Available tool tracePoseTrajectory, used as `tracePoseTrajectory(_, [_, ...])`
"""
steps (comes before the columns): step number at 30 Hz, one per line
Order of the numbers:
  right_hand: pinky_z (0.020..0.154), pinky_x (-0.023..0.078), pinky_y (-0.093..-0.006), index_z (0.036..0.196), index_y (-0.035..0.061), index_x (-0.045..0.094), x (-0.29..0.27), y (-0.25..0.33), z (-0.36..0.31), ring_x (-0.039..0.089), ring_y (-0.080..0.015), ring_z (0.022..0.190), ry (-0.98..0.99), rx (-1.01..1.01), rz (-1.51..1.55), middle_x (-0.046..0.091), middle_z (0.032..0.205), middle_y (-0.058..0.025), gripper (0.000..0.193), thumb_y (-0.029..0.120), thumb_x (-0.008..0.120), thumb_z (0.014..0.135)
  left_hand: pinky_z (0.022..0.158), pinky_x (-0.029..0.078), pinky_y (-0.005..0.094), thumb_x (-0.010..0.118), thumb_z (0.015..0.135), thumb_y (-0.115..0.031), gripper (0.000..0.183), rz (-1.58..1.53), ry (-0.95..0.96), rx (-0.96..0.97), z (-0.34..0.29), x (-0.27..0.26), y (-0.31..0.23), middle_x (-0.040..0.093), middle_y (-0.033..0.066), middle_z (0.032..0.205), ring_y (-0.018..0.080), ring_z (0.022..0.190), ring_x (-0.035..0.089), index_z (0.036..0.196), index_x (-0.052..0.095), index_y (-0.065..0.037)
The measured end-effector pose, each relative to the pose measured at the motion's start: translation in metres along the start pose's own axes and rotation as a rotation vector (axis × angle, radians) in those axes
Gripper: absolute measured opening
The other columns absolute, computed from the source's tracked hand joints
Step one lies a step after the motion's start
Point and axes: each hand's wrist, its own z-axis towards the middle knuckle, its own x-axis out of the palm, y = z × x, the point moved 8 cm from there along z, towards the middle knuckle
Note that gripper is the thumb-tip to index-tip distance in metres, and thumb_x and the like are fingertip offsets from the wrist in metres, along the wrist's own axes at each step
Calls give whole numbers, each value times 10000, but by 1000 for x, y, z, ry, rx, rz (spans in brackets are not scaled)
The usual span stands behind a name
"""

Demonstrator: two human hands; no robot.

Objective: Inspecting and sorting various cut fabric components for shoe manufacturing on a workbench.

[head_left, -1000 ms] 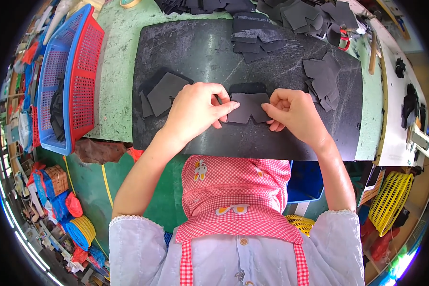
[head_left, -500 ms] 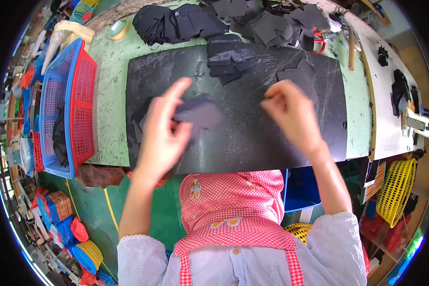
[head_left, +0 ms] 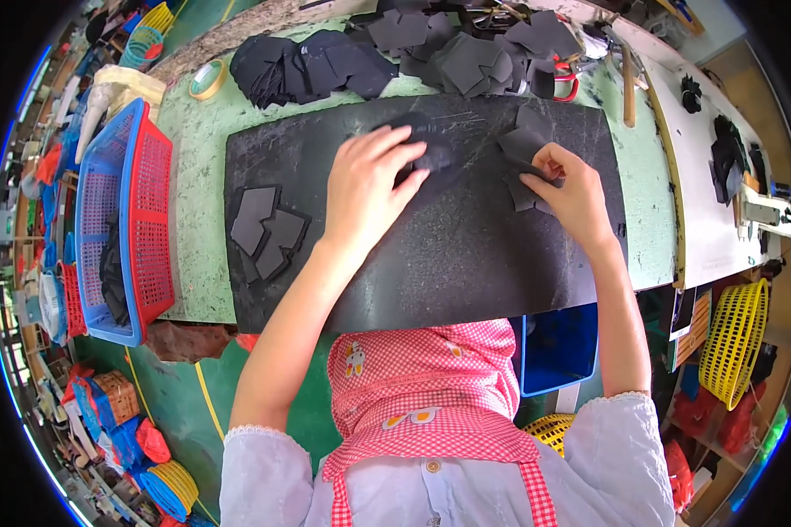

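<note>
On a black board (head_left: 369, 281) my left hand (head_left: 369, 180) has its thumb and fingertips around the edge of a flat black piece (head_left: 435, 154), which is smeared by motion. My right hand (head_left: 576, 189) is closed in a pinch on the edge of a thin dark grey piece (head_left: 520, 180). Just beyond that hand, another dark grey piece (head_left: 526, 136) lies on the board. Several flat angular dark pieces (head_left: 268, 233) lie in overlapping piles at the board's left side.
Black pieces (head_left: 316, 66) and grey cut pieces (head_left: 475, 61) are heaped along the far edge. Red-handled scissors (head_left: 569, 83), a wooden-handled tool (head_left: 628, 88) and a tape roll (head_left: 207, 79) lie there too. A red and blue basket (head_left: 149, 211) stands left. A blue bin (head_left: 558, 356) is below the table's front edge.
My left hand has moved right and away from the left piles, where a grey piece was in motion, to the middle black piece. My right hand has shifted slightly right and taken a grey piece.
</note>
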Motion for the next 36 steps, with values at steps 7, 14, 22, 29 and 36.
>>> tracePoseTrajectory(7, [912, 521, -283, 1229, -28, 716, -23, 3, -6, 655, -99, 975, -7, 100, 409, 741, 1053, -52, 320, 180, 653, 994, 1037, 483, 403, 791, 879, -187, 168, -122, -66, -112, -5, -9, 2, 766, 41, 1175, 253, 1150, 659, 1032, 814, -120])
tracePoseTrajectory(14, [929, 525, -277, 1291, -25, 659, 69, 82, -6, 642, -88, 1012, 211, -132, 560, 725, 1116, -38, 351, 135, 709, 983, 838, 543, 314, 794, 906, -114, 160, -873, -470, -596, -13, -32, 51, 771, 94, 1010, 164, 928, 721, 1056, 790, -59])
tracePoseTrajectory(22, [867, 534, -246, 1251, -25, 669, 59, 91, 1, 646, -53, 951, 300, -55, 521, 725, 1028, -10, 319, 37, 744, 948, 815, 575, 321, 751, 965, -91, 197, -966, -529, -810, -130, -54, 70, 751, 46, 1065, 157, 931, 708, 1142, 748, -5])
tracePoseTrajectory(29, [828, 481, -237, 1115, 30, 725, 58, 86, 15, 635, -68, 991, 144, -219, 808, 731, 1132, -56, 185, 4, 679, 938, 784, 478, 380, 879, 754, -208, 179, -37, -31, 17, -81, -84, -39, 653, -9, 882, 231, 847, 617, 910, 794, -183])
tracePoseTrajectory(36, [1149, 365, -388, 733, 74, 646, 61, 134, -47, 497, -275, 1426, 529, -508, 921, 540, 1533, -190, 265, -108, 491, 618, 705, 479, 318, 520, 1082, -435, 421, -923, 251, -655, -90, -46, -15, 673, 64, 920, 121, 788, 604, 1149, 651, -41])
